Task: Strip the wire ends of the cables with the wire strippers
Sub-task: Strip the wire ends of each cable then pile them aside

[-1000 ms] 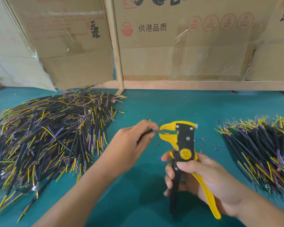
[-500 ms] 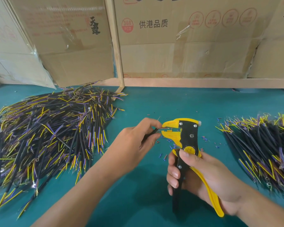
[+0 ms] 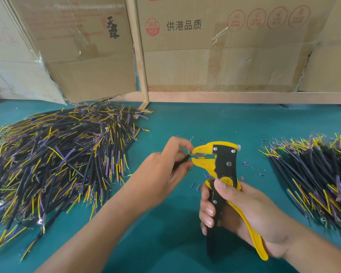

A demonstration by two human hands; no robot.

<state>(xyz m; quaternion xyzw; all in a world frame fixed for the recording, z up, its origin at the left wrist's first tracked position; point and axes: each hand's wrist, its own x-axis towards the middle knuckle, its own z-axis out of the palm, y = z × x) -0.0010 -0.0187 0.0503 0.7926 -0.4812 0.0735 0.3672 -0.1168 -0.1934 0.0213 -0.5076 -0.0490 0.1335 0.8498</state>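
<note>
My right hand (image 3: 242, 211) grips the handles of the yellow and black wire strippers (image 3: 221, 168), held upright over the green table with the jaws pointing left. My left hand (image 3: 161, 170) pinches a short black cable (image 3: 185, 159) and holds its thin wire ends between the stripper jaws. Most of that cable is hidden inside my fingers. A large heap of black cables with yellow and purple wire ends (image 3: 53, 156) lies on the left. A smaller heap of the same cables (image 3: 315, 174) lies on the right.
Small blue and purple insulation scraps (image 3: 246, 164) are scattered on the green table (image 3: 185, 123) around the strippers. Cardboard boxes (image 3: 215, 46) and a wooden frame post (image 3: 140, 62) wall off the back of the table.
The camera view has dropped slightly. My left hand has brought the cable's wire ends further into the stripper jaws; my right hand keeps its grip on the handles.
</note>
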